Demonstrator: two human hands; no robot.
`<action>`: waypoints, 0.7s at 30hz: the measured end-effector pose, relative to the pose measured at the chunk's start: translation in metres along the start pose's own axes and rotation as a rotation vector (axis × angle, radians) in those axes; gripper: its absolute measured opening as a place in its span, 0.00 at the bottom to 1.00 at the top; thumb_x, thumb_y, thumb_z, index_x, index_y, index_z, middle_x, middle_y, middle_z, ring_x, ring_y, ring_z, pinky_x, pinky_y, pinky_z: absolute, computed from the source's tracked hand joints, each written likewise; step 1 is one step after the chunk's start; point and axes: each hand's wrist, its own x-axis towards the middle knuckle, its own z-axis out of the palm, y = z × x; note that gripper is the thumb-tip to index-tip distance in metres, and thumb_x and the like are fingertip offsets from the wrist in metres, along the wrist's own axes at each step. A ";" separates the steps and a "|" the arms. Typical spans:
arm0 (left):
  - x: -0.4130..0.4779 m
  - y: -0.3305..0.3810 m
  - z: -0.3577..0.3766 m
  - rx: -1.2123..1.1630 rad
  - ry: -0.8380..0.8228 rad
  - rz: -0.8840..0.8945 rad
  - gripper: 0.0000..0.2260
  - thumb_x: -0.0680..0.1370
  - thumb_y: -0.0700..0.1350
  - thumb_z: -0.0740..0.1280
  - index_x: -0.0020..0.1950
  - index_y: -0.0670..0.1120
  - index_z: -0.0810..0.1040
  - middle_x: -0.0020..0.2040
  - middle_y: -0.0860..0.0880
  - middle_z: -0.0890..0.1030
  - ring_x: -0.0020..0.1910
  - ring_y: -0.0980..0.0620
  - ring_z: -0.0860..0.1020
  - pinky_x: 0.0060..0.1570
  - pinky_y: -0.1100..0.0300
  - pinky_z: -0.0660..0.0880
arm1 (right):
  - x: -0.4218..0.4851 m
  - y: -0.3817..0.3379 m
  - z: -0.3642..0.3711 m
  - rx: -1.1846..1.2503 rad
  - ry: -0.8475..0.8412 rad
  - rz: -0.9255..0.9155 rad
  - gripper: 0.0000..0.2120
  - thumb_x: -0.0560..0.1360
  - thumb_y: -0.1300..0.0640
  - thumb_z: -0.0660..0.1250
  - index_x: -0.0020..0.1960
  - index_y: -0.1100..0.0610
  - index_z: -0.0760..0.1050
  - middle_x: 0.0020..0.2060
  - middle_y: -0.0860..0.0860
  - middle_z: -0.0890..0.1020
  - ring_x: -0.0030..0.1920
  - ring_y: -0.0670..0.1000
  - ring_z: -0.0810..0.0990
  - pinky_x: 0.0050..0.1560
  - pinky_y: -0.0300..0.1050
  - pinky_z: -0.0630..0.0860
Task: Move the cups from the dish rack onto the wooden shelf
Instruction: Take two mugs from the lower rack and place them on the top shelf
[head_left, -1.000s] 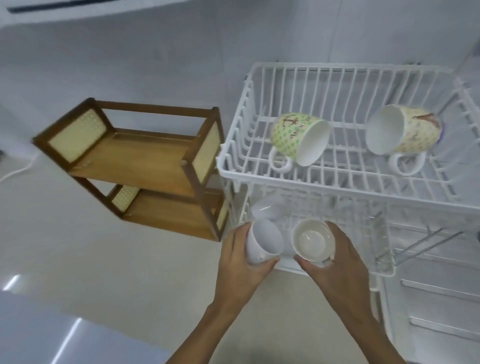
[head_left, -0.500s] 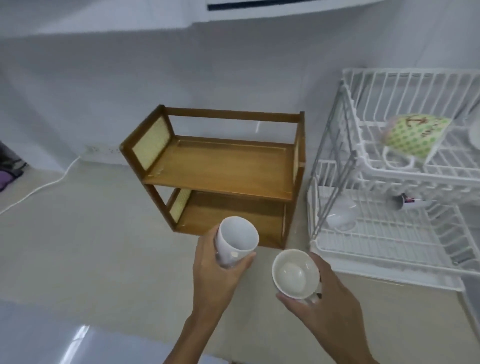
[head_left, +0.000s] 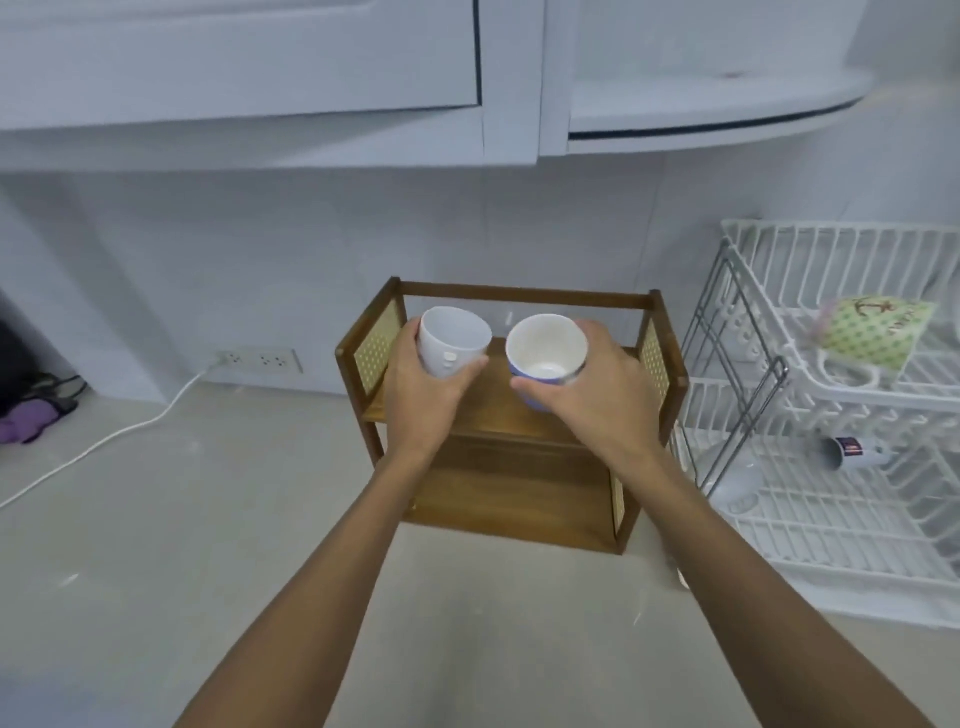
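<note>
Cups in both hands, hovering over the shelf's top board.
Left hand (head_left: 423, 384) grip wraps a white cup (head_left: 453, 340); right hand (head_left: 597, 395) clasps a blue-sided cup (head_left: 545, 358). Tilted, either could clip the wooden shelf (head_left: 498, 415) rail or tip on landing. Beyond, a green mug (head_left: 878, 327) waits in the dish rack (head_left: 831, 530).

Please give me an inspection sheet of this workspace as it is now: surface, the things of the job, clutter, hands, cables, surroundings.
Surface: pale counter, bare at front.
Job's things: white cup and blue-sided cup held over the wooden shelf; green dotted mug and small cup in the white dish rack.
Clutter: purple item at far left.
Hands: left hand grips the white cup; right hand grips the blue-sided cup.
Cables: white cord running from the wall socket.
Surroundings: white cabinets overhead.
</note>
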 end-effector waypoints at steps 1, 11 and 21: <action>0.008 -0.003 0.002 0.002 -0.003 -0.011 0.39 0.67 0.60 0.80 0.73 0.54 0.68 0.67 0.56 0.76 0.63 0.58 0.74 0.52 0.72 0.71 | 0.009 -0.002 0.006 -0.008 -0.018 -0.002 0.40 0.60 0.26 0.71 0.66 0.43 0.70 0.60 0.46 0.83 0.58 0.55 0.83 0.51 0.50 0.81; 0.047 -0.045 0.017 -0.065 -0.109 -0.097 0.38 0.70 0.57 0.79 0.76 0.52 0.66 0.68 0.53 0.75 0.66 0.53 0.74 0.63 0.54 0.77 | 0.044 0.022 0.058 0.026 -0.130 0.043 0.41 0.67 0.32 0.75 0.73 0.49 0.68 0.65 0.49 0.80 0.61 0.53 0.80 0.46 0.40 0.72; 0.059 -0.062 0.022 -0.054 -0.164 -0.095 0.36 0.72 0.58 0.77 0.75 0.53 0.66 0.67 0.57 0.74 0.61 0.61 0.73 0.50 0.75 0.70 | 0.056 0.040 0.069 0.117 -0.190 0.013 0.46 0.68 0.31 0.73 0.78 0.48 0.61 0.70 0.50 0.77 0.66 0.55 0.78 0.55 0.46 0.77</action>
